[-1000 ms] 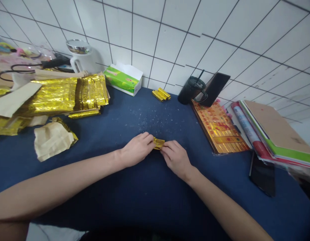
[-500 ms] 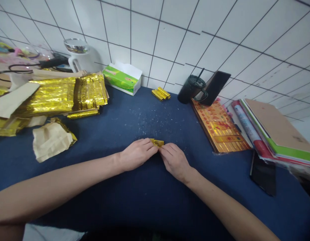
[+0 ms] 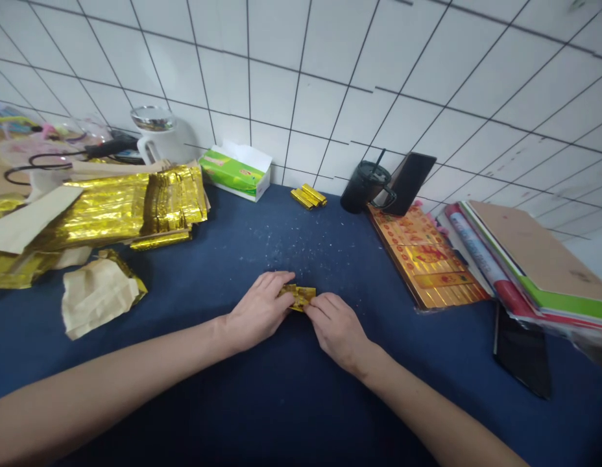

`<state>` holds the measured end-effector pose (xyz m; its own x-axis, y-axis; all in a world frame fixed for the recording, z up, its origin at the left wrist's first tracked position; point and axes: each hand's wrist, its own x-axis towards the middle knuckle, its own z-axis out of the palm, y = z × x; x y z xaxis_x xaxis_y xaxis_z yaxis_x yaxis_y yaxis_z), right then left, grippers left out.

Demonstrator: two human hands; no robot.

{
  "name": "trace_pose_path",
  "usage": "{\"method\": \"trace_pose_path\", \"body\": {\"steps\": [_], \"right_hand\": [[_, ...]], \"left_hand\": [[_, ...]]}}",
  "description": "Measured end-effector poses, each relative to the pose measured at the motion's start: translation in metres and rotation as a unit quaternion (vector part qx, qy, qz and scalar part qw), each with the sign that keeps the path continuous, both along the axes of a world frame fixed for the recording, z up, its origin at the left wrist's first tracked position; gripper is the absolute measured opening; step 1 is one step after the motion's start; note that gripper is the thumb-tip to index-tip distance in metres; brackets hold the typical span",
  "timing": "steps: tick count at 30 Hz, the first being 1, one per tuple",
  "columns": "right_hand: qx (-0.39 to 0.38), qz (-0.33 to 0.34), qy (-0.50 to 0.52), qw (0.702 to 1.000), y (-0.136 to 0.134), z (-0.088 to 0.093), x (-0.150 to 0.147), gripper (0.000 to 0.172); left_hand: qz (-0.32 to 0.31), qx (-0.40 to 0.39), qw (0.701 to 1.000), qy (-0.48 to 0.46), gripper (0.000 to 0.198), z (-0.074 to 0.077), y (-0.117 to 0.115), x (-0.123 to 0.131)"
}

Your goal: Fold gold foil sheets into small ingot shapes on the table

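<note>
Folding a small gold foil piece (image 3: 297,297), crumpled and pressed between both hands; the left hand (image 3: 257,311) closes on its left end with curled fingers, and the right hand (image 3: 337,331) closes on its right end; ahead of the grip, three folded gold foil sticks (image 3: 308,196) lie together as finished-looking pieces; left of the grip, a large stack of gold foil sheets (image 3: 172,202) lies apparently unworked, so much of the foil appears left.

The crinkled gold foil (image 3: 297,297) looks glossy and metallic, the navy tablecloth (image 3: 262,246) matt.
</note>
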<state>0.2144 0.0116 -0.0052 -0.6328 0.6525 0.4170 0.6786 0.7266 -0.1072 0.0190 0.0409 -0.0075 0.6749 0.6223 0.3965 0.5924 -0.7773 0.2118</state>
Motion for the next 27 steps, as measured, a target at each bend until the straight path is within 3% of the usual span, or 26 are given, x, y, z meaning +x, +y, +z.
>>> {"method": "trace_pose_path", "body": {"steps": [4, 8, 13, 15, 18, 21, 27], "right_hand": [[0.001, 0.001, 0.0, 1.0, 0.0, 0.001, -0.001, 0.027], [-0.001, 0.001, -0.005, 1.0, 0.001, 0.002, -0.002, 0.027], [-0.007, 0.004, -0.017, 1.0, 0.0, 0.001, -0.001, 0.026], [-0.004, 0.005, -0.022, 1.0, 0.001, 0.001, -0.001, 0.026], [0.0, 0.005, -0.025, 1.0, 0.002, 0.002, -0.001, 0.027], [0.006, 0.005, -0.025, 1.0, 0.002, 0.002, -0.001, 0.027], [0.004, 0.002, -0.032, 0.999, 0.001, 0.001, 0.0, 0.024]], "left_hand": [[-0.021, -0.038, 0.999, 0.001, 0.014, 0.001, 0.002, 0.0], [0.005, -0.073, 0.997, -0.012, 0.012, 0.005, 0.002, -0.001], [0.056, -0.222, 0.972, -0.062, 0.034, 0.023, 0.011, -0.003], [0.095, -0.258, 0.957, -0.089, 0.023, 0.031, 0.02, -0.002], [0.119, -0.274, 0.954, -0.014, 0.014, 0.035, 0.035, 0.003], [0.109, -0.298, 0.947, 0.046, 0.011, 0.032, 0.044, 0.007], [0.092, -0.301, 0.948, 0.035, 0.009, 0.028, 0.047, 0.006]]}}
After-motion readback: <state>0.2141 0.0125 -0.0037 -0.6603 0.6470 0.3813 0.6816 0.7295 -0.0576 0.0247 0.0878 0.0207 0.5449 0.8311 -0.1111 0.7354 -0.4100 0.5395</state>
